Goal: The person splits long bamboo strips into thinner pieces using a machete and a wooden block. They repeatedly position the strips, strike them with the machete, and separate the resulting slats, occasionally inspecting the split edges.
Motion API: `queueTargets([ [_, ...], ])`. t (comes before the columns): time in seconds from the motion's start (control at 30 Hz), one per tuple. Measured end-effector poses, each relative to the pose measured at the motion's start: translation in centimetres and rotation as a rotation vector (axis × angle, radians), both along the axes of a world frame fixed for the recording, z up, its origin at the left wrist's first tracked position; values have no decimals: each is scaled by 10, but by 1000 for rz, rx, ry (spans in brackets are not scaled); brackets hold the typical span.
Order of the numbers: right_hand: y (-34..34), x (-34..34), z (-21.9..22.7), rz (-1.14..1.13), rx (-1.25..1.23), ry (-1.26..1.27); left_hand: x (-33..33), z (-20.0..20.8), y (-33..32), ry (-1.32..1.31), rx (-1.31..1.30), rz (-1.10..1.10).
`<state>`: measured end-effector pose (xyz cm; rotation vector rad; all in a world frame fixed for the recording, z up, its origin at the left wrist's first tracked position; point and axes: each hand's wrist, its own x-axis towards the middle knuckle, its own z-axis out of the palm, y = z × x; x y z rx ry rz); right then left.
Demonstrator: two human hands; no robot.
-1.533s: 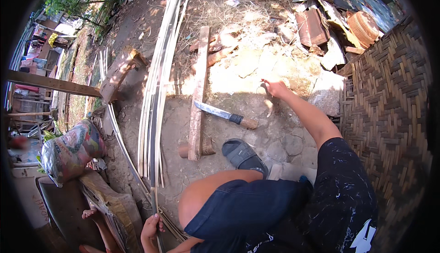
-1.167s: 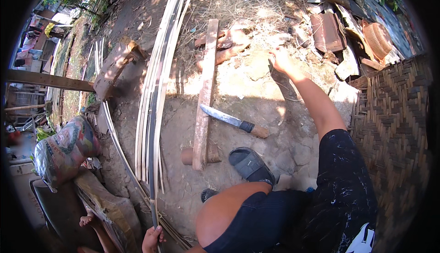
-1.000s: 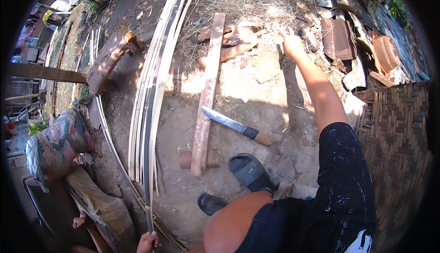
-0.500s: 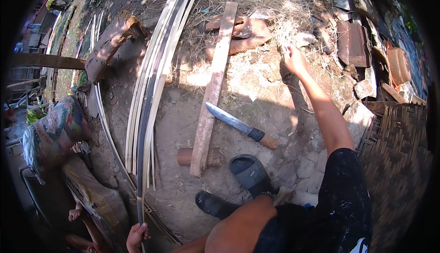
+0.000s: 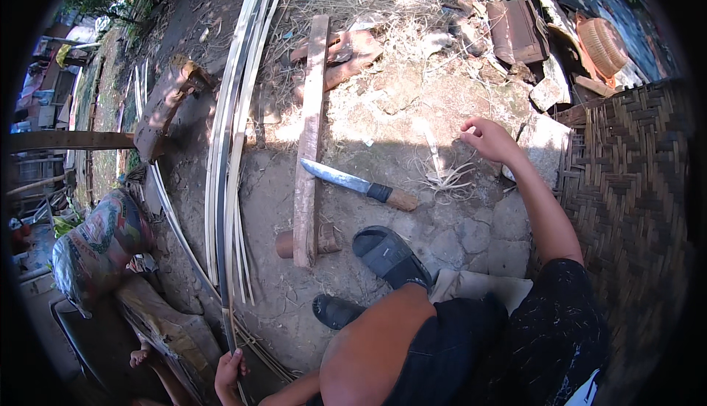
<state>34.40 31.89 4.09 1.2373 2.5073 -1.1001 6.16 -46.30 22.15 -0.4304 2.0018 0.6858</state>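
Note:
My left hand [image 5: 230, 371] at the bottom edge is closed around the near end of a long dark bamboo strip [image 5: 219, 207], which runs away among several pale strips [image 5: 237, 133]. My right hand [image 5: 490, 139] reaches out at the right, fingers loosely bent and apart from the thumb, with nothing visible in them. Just below and left of its fingertips is a tangle of thin curly shavings [image 5: 445, 179]. Between my hands, a large knife [image 5: 342, 179] with a wooden handle rests its blade tip on a narrow wooden plank [image 5: 309, 141].
The plank's near end lies over a short round block [image 5: 283, 244], beside my dark sandals [image 5: 390, 253]. A woven bamboo panel [image 5: 626, 222] stands right, a basket [image 5: 602, 45] beyond. At left are a stuffed sack [image 5: 103, 248] and another person's bare limb [image 5: 141, 356].
My right hand has drawn back nearer to me, and curly shavings now show beside it. The view has shifted rightward. My left hand still grips the dark strip.

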Motion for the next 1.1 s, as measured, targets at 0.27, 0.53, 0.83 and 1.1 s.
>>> queueTargets([
  [0.27,26,-123,-73,-59,120,75,4,7,1,37,2,-63],
  [0.53,90,-260,-123,-207,284,111,7,-7,-4,-15,25,-2],
  [0.83,108,-253,-144,-127,458,35,-9,-25,19,-120,-65,43],
  [1.1,-34,-116,-30,-150,293,735,1,-12,10,-22,-38,-16],
])
